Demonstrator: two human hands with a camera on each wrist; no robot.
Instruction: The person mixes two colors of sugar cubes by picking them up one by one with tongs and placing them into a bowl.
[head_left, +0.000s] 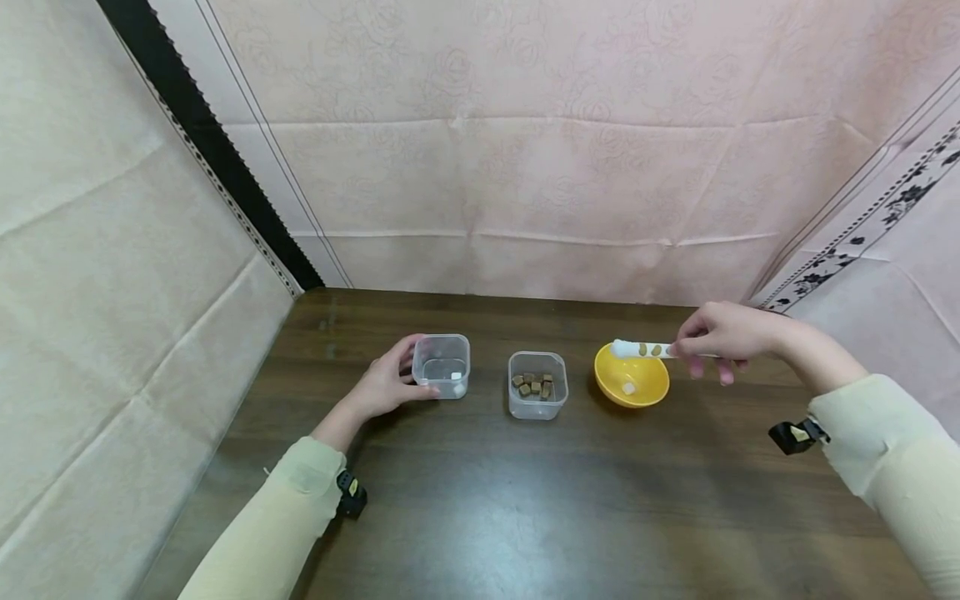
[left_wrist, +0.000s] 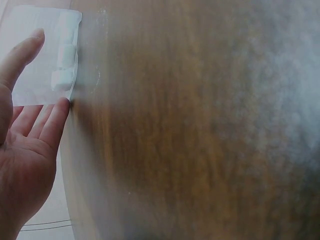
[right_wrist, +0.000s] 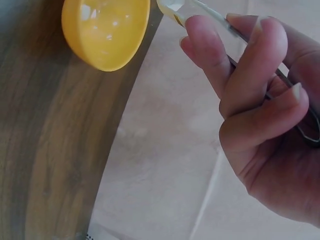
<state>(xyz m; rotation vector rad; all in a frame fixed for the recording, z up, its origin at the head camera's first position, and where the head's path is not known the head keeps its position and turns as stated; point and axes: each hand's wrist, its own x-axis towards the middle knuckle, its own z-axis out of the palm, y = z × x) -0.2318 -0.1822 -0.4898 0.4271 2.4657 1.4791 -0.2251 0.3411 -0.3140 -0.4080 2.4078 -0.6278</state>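
My left hand (head_left: 388,385) rests against the left side of a clear square tub (head_left: 442,365) that has a few white cubes in it. In the left wrist view the left hand (left_wrist: 27,145) lies flat, fingers straight, thumb and fingertips touching the tub (left_wrist: 40,55). My right hand (head_left: 716,337) pinches a white utensil (head_left: 642,350) with brown marks and holds it level over the far rim of a yellow bowl (head_left: 632,379). One white cube lies in the bowl. In the right wrist view the right hand (right_wrist: 260,110) curls round the utensil (right_wrist: 172,7) beside the bowl (right_wrist: 105,30).
A second clear tub (head_left: 537,387) with several brown cubes stands between the first tub and the bowl. All three stand in a row on a dark wooden table (head_left: 525,500). Pink cloth hangs close behind and at both sides.
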